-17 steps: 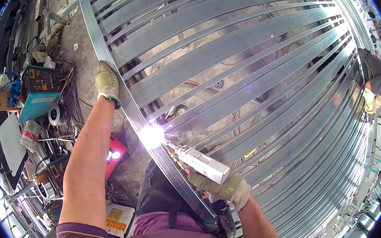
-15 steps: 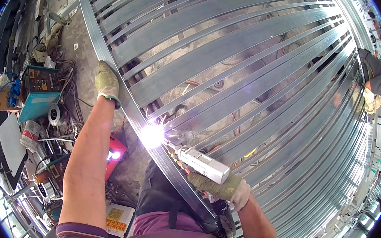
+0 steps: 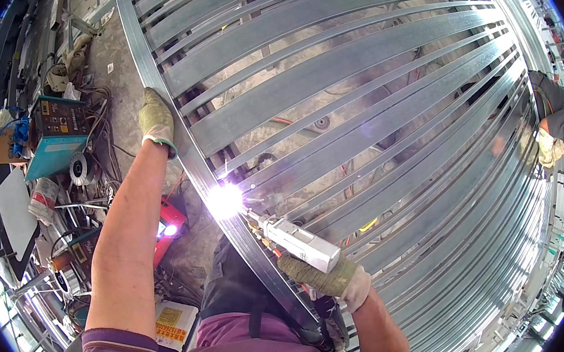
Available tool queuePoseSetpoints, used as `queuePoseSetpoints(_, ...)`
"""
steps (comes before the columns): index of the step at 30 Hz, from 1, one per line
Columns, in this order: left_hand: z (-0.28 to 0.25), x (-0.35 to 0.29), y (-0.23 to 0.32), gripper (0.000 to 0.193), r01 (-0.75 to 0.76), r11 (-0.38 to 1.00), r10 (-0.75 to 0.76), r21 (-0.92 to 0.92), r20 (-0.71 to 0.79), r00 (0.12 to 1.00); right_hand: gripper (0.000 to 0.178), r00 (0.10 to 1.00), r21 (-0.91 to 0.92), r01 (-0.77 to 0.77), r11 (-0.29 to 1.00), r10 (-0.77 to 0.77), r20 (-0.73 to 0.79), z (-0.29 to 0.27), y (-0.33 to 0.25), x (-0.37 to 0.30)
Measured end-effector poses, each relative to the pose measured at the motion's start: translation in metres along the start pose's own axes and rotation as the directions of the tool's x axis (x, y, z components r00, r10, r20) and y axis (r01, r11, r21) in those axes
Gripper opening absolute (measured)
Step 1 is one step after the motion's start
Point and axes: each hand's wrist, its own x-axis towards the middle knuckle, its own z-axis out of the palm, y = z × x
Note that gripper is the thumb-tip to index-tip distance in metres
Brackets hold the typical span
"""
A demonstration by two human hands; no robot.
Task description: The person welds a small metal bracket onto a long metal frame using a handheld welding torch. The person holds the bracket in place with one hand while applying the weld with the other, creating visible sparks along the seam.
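My right hand (image 3: pixel 316 274), in a green and pale work glove, is closed around a welding torch with a boxy silver-white body (image 3: pixel 302 244). The torch's nozzle points left, into a blinding white-violet welding arc (image 3: pixel 225 201). That glare sits on the edge rail (image 3: pixel 191 156) of a large grey steel frame and hides the joint beneath it. Farther up the same rail, my gloved left hand (image 3: pixel 156 120) grips it, the arm stretched out. Several flat and narrow steel bars (image 3: pixel 290 98) run from this rail toward the upper right.
On the left stand a teal welding machine (image 3: pixel 59 135) with a dark control panel, a wire spool (image 3: pixel 80 168) and tangled cables (image 3: pixel 104 130). A red case (image 3: pixel 170 229) lies on the floor under my left arm. Another person (image 3: pixel 555 112) is at the frame's far right side.
The arc's bright spikes have changed shape, and its spot is almost unmoved. Both hands keep their hold, with only a tiny leftward shift of the left hand and rail in the picture.
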Motion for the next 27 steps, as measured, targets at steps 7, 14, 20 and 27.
queuePoseSetpoints(7,0.004,0.009,-0.006,0.094,0.001,1.000,-0.001,-0.017,0.004,1.000,0.067,0.998,-0.193,-0.060,0.979,0.062,0.003,0.002,-0.009,0.004)
queuePoseSetpoints(14,0.004,0.003,-0.005,0.094,0.015,0.994,-0.013,-0.105,0.020,1.000,0.072,0.999,-0.150,-0.030,0.988,0.032,0.016,0.003,-0.014,0.000)
queuePoseSetpoints(20,0.004,0.006,-0.003,0.093,0.006,0.999,-0.006,-0.047,0.012,1.000,0.068,1.000,-0.160,0.018,0.987,-0.014,0.025,0.001,0.001,0.003)
queuePoseSetpoints(27,0.005,0.022,-0.014,0.094,-0.003,1.000,0.003,0.005,-0.023,1.000,0.063,1.000,-0.002,-0.010,1.000,0.010,0.019,0.000,0.017,0.001)
